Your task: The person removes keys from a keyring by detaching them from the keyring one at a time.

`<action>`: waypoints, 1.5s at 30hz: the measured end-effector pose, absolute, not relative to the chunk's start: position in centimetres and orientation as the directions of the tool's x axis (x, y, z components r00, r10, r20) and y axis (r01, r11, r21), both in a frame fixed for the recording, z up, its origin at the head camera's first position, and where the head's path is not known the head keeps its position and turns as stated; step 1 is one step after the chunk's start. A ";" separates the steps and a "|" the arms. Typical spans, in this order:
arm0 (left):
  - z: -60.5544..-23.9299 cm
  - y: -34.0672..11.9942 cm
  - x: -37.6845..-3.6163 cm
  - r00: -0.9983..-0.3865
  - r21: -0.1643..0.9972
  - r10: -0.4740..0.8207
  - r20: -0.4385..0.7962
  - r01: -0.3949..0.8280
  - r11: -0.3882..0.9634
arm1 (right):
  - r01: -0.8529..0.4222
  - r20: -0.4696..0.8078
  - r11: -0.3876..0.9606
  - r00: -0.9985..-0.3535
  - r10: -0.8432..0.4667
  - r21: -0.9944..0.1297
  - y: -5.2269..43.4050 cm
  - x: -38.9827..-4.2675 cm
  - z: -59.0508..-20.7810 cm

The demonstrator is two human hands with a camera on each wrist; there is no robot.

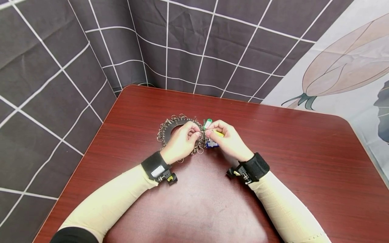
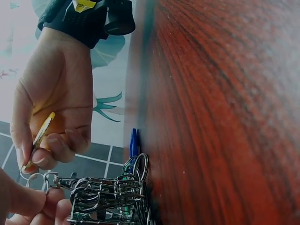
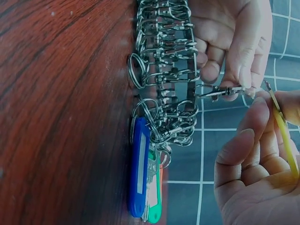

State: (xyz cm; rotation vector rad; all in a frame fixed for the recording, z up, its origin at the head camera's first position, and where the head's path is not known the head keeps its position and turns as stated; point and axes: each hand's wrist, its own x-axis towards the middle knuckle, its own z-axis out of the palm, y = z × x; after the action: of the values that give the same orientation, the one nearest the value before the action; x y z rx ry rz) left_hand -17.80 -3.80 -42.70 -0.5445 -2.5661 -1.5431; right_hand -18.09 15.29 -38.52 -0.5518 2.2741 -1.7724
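Person is working at a red-brown wooden table (image 1: 273, 162), both hands meeting over a big ring-shaped key holder (image 1: 170, 126) hung w/ lots of metal snap clips & split rings. The holder is lying flat on the table, mid-top, just in front of the hands.

Left hand (image 1: 182, 140) is resting over the holder's right edge, fingers curled, thumb & fingertips pinching one clip (image 3: 220, 90) that is sticking out from the row. Right hand (image 1: 228, 138) is pinching a yellow key tag (image 3: 286, 136) edge-on btw thumb & forefinger, its small ring end being brought right up to the clip's tip; from the right wrist view the two are nearly touching, can't tell if they're hooked yet. Neither hand is spread; both are closed tight on small parts.

Already on the holder: a blue key tag (image 3: 139, 173) & a green key tag (image 3: 153, 197), hanging side by side from rings at the holder's edge, next to the table surface. So approx two tags look attached, the yellow one is being joined now. Most clips in the row look bare, so judging by that, plenty could be left, but no other loose tags are showing on the table.

Behind: grey grid-pattern cloth (image 1: 60, 84) & a pale floral print cloth (image 1: 349, 67).
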 end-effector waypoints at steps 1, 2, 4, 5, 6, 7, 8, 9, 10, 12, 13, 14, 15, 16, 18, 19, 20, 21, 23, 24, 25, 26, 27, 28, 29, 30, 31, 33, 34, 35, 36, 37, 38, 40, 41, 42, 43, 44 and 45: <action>-42.7 -3.8 -17.8 -0.932 0.841 0.246 0.265 0.348 0.414 | -0.168 0.067 0.214 -0.909 -0.412 -0.962 15.3 -18.1 -38.6; -42.7 -3.8 -17.8 -0.934 0.847 0.240 0.266 0.345 0.405 | -0.173 0.068 0.222 -0.908 -0.414 -0.960 15.3 -18.1 -38.6; -42.6 -3.8 -17.8 -0.935 0.856 0.230 0.270 0.343 0.388 | -0.184 0.070 0.238 -0.906 -0.417 -0.954 15.3 -18.1 -38.6; -42.6 -3.7 -17.7 -0.935 0.859 0.227 0.272 0.342 0.381 | -0.188 0.072 0.245 -0.906 -0.416 -0.951 15.3 -18.1 -38.6; -42.5 -3.7 -17.7 -0.935 0.860 0.224 0.274 0.343 0.379 | -0.191 0.073 0.250 -0.907 -0.416 -0.949 15.3 -18.1 -38.6; -42.5 -3.7 -17.7 -0.935 0.860 0.223 0.274 0.342 0.379 | -0.194 0.075 0.256 -0.908 -0.413 -0.947 15.3 -18.1 -38.6; -42.5 -3.7 -17.7 -0.935 0.859 0.223 0.275 0.344 0.379 | -0.197 0.077 0.260 -0.909 -0.410 -0.945 15.3 -18.1 -38.6; -42.5 -3.7 -17.7 -0.935 0.859 0.224 0.276 0.345 0.380 | -0.198 0.077 0.263 -0.910 -0.407 -0.944 15.3 -18.1 -38.5; -42.5 -3.7 -17.7 -0.933 0.857 0.228 0.277 0.348 0.380 | -0.199 0.078 0.265 -0.911 -0.404 -0.944 15.3 -18.1 -38.5; -42.5 -3.7 -17.7 -0.931 0.856 0.236 0.279 0.352 0.378 | -0.199 0.079 0.268 -0.912 -0.402 -0.943 15.4 -18.1 -38.4; -42.5 -3.7 -17.7 -0.929 0.857 0.241 0.279 0.355 0.374 | -0.200 0.080 0.268 -0.912 -0.401 -0.942 15.4 -18.1 -38.4; -42.6 -3.7 -17.7 -0.928 0.858 0.246 0.279 0.356 0.371 | -0.200 0.079 0.267 -0.912 -0.402 -0.943 15.4 -18.1 -38.3; -42.6 -3.7 -17.7 -0.927 0.858 0.250 0.279 0.358 0.368 | -0.200 0.079 0.266 -0.912 -0.403 -0.943 15.4 -18.1 -38.3; -42.6 -3.7 -17.7 -0.927 0.859 0.254 0.277 0.357 0.367 | -0.201 0.080 0.266 -0.912 -0.403 -0.943 15.4 -18.1 -38.3; -42.6 -3.7 -17.7 -0.928 0.861 0.260 0.267 0.351 0.367 | -0.202 0.082 0.264 -0.911 -0.405 -0.943 15.4 -18.1 -38.2; -42.6 -3.7 -17.7 -0.929 0.862 0.263 0.261 0.347 0.370 | -0.203 0.083 0.263 -0.911 -0.405 -0.943 15.4 -18.1 -38.3; -42.6 -3.7 -17.7 -0.930 0.863 0.265 0.254 0.342 0.372 | -0.206 0.085 0.266 -0.910 -0.405 -0.942 15.4 -18.1 -38.3; -42.6 -3.7 -17.7 -0.931 0.864 0.267 0.248 0.337 0.374 | -0.208 0.087 0.267 -0.910 -0.405 -0.941 15.4 -18.1 -38.3; -42.6 -3.7 -17.7 -0.933 0.866 0.270 0.237 0.329 0.377 | -0.210 0.088 0.268 -0.911 -0.403 -0.940 15.5 -18.4 -39.0; -42.6 -3.7 -17.7 -0.934 0.867 0.271 0.234 0.327 0.377 | -0.208 0.088 0.267 -0.912 -0.401 -0.941 15.6 -18.6 -39.3; -42.6 -3.7 -17.7 -0.934 0.868 0.271 0.234 0.326 0.375 | -0.209 0.090 0.266 -0.912 -0.399 -0.941 15.7 -18.8 -39.7; -42.6 -3.7 -17.8 -0.933 0.869 0.272 0.235 0.327 0.372 | -0.210 0.092 0.266 -0.913 -0.397 -0.941 15.8 -19.0 -40.0; -42.6 -3.7 -17.8 -0.933 0.870 0.273 0.234 0.326 0.369 | -0.208 0.092 0.265 -0.915 -0.394 -0.942 15.9 -19.3 -40.4; -42.6 -3.7 -17.8 -0.933 0.871 0.275 0.234 0.327 0.367 | -0.209 0.094 0.263 -0.915 -0.393 -0.942 16.0 -19.5 -40.8; -42.6 -3.7 -17.7 -0.931 0.873 0.279 0.234 0.327 0.362 | -0.210 0.096 0.259 -0.915 -0.391 -0.943 16.0 -19.5 -41.0; -42.6 -3.6 -17.7 -0.931 0.875 0.285 0.230 0.326 0.358 | -0.211 0.100 0.254 -0.916 -0.389 -0.944 16.0 -19.6 -41.1; -42.6 -3.6 -17.7 -0.930 0.878 0.290 0.227 0.324 0.353 | -0.213 0.105 0.250 -0.917 -0.386 -0.944 16.1 -19.6 -41.1; -42.6 -3.6 -17.7 -0.928 0.880 0.303 0.217 0.320 0.350 | -0.215 0.111 0.238 -0.917 -0.384 -0.947 16.1 -19.7 -41.2; -42.6 -3.6 -17.7 -0.926 0.881 0.310 0.216 0.321 0.348 | -0.217 0.116 0.231 -0.916 -0.384 -0.948 16.0 -19.7 -41.2; -42.7 -3.6 -17.7 -0.925 0.881 0.315 0.215 0.323 0.347 | -0.216 0.118 0.224 -0.916 -0.382 -0.950 16.0 -19.7 -41.2; -42.7 -3.5 -17.7 -0.924 0.880 0.316 0.215 0.324 0.348 | -0.217 0.121 0.220 -0.916 -0.383 -0.951 16.0 -19.7 -41.1; -42.7 -3.5 -17.7 -0.924 0.877 0.315 0.215 0.325 0.354 | -0.214 0.119 0.214 -0.915 -0.385 -0.953 16.0 -19.7 -41.1; -42.8 -3.5 -17.7 -0.925 0.874 0.313 0.215 0.326 0.362 | -0.210 0.116 0.208 -0.914 -0.389 -0.955 16.0 -19.7 -41.1; -42.8 -3.5 -17.7 -0.930 0.873 0.301 0.213 0.319 0.369 | -0.203 0.105 0.218 -0.913 -0.394 -0.955 16.0 -19.7 -41.2; -42.8 -3.5 -17.7 -0.933 0.872 0.291 0.213 0.316 0.375 | -0.195 0.093 0.225 -0.913 -0.397 -0.955 16.0 -19.7 -41.2; -42.7 -3.5 -17.7 -0.936 0.873 0.280 0.215 0.313 0.375 | -0.188 0.081 0.233 -0.912 -0.402 -0.954 16.0 -19.7 -41.2; -42.7 -3.6 -17.7 -0.938 0.873 0.268 0.218 0.311 0.375 | -0.180 0.069 0.240 -0.910 -0.408 -0.954 16.0 -19.6 -41.2; -42.6 -3.6 -17.7 -0.939 0.875 0.256 0.228 0.313 0.368 | -0.177 0.060 0.249 -0.908 -0.416 -0.952 16.0 -19.6 -41.1; -42.5 -3.6 -17.7 -0.940 0.877 0.243 0.239 0.317 0.361 | -0.175 0.052 0.257 -0.904 -0.425 -0.950 15.9 -19.4 -40.8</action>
State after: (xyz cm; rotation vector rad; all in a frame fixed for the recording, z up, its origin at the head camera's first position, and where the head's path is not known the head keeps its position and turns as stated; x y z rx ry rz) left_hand -17.67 -3.59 -42.53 -0.5222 -2.5342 -1.6585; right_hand -19.39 15.94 -40.82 -0.5618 2.3115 -1.7034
